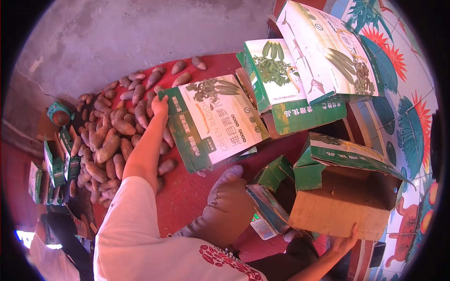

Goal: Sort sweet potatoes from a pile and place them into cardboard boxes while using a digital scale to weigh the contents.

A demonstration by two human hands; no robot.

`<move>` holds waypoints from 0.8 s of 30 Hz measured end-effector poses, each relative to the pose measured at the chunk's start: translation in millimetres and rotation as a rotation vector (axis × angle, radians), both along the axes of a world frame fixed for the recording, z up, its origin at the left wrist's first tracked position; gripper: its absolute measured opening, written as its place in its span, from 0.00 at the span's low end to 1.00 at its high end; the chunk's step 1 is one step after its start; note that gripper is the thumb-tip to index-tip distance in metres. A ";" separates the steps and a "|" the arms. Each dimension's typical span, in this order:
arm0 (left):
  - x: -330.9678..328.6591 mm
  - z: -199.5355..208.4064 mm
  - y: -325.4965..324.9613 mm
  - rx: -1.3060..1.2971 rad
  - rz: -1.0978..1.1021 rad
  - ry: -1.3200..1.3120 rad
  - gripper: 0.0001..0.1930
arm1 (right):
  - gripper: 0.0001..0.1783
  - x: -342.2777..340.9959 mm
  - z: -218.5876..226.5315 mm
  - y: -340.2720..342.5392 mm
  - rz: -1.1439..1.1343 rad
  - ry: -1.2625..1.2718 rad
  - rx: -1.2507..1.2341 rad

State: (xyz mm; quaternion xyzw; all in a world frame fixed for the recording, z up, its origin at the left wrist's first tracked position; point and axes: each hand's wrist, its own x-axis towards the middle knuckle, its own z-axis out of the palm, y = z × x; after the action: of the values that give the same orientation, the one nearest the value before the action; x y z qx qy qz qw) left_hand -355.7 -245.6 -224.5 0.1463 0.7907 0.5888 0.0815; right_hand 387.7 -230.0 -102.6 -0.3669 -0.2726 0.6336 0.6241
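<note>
My left hand [160,105] is closed on the green end of a flattened-looking white and green cardboard box [229,114] with vegetables printed on it. Over at the lower right, my right hand [345,242] grips the bottom edge of an open cardboard box [335,214], whose bare brown inside faces me and whose green flaps stand out. Past my left forearm lies a big heap of sweet potatoes [107,149], with several loose ones around its edge.
More printed boxes [330,56] are stacked at the far right, beside a painted tile wall [403,122]. A small torn carton [266,213] lies by my knee. Green boxes [55,161] stand left of the heap, a person's white sleeve [51,257] below them. The floor [180,206] is red.
</note>
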 end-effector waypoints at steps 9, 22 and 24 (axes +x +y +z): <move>19.7 25.6 10.6 -0.296 -0.075 0.786 0.26 | 0.26 -1.3 -6.0 2.0 -0.030 -0.001 0.026; 242.8 -134.8 -62.6 -0.659 -1.303 0.322 0.16 | 0.36 -4.0 -11.8 3.3 -0.141 -0.207 -0.021; 236.5 -180.5 -58.5 -0.773 -1.315 0.293 0.16 | 0.36 -1.1 -11.0 1.5 -0.157 -0.231 -0.017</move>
State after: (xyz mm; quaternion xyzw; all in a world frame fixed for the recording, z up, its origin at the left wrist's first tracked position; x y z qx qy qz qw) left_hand -119.3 -304.1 -405.0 0.6228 0.6935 0.0766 0.3540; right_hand 386.6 -228.5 -113.6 -0.4630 -0.3075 0.5388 0.6331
